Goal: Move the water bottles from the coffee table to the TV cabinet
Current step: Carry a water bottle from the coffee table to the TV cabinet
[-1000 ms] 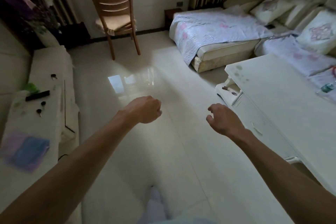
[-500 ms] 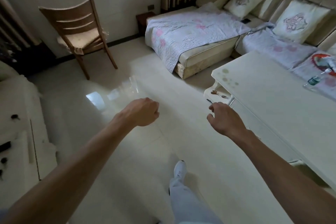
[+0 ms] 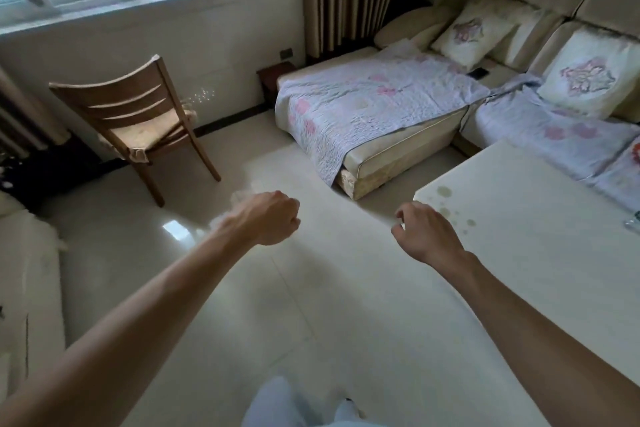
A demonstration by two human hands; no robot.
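**Beside the coffee table (image 3: pixel 519 270): both hands empty, no bottle picked up yet**

The person stands on the tiled floor (image 3: pixel 311 305). The TV cabinet (image 3: pixel 31 270) runs along the left edge of view and the coffee table is on the right. The left hand (image 3: pixel 272 218) is clenched in a fist around nothing, held out over the floor. The right hand (image 3: pixel 427 236) hangs just short of the table's near-left corner with its fingers loosely curled, and it also grasps nothing.

The only sign of a water bottle (image 3: pixel 633 220) is a clear sliver on the table top toward its right side, cut off by the frame edge. Whether it stands or lies, and whether others sit with it, cannot be told. It is well apart from both hands.

This looks like the approach step, with the person heading to the table to fetch a bottle. The next move probably calls for turning right and following the table's long near edge until the bottle is within reach. A hand would then open and wrap round the bottle's body before carrying it across the floor to the cabinet. The wooden chair (image 3: pixel 138 121) and the sofa (image 3: pixel 381 107) stand farther off, near the far wall and away from that path.
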